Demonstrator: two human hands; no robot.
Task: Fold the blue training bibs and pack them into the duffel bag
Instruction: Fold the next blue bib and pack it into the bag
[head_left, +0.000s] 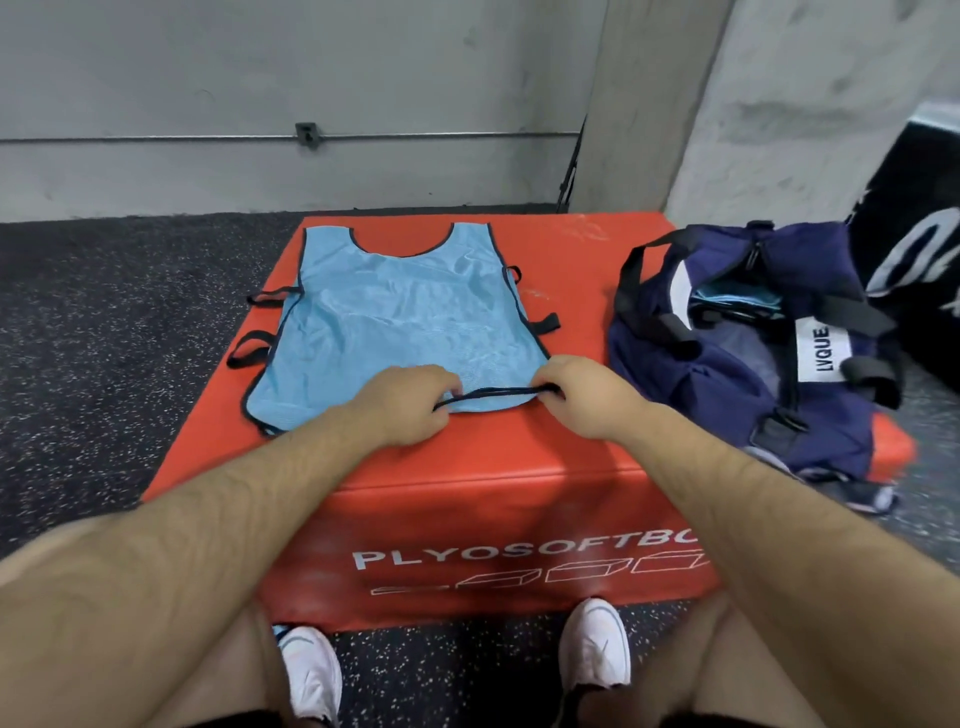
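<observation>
Red padded plyo box (519, 493), with an open navy fabric duffel bag (737, 374) at its right edge. Blue fabric (737, 301) shows inside the bag, probably bibs already packed. A light-blue mesh training bib (395, 322) lies flat and unfolded at the centre of the box top. The left hand (410, 405) and right hand (587, 400) each pinch its near hem, so folding seems barely begun.

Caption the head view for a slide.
Left hand and right hand pinch the blue bib on a red box, open duffel bag alongside.
</observation>
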